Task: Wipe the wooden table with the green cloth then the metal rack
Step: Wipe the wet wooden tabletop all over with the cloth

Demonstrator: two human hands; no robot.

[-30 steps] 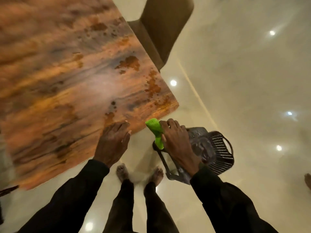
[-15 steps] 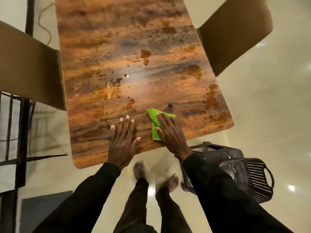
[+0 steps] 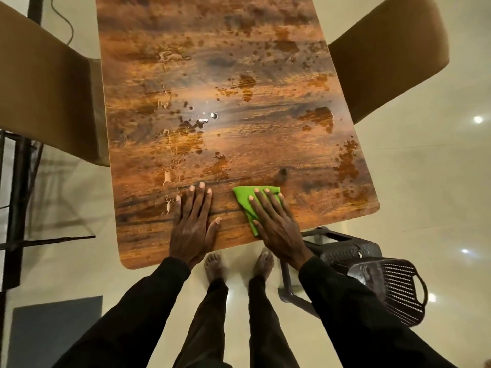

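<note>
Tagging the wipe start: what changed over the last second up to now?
The right hand carried the green cloth from beyond the near edge, where it gripped it bunched, onto the wooden table. Its fingers now press the cloth flat near that edge. The left hand stayed flat on the table beside it.
</note>
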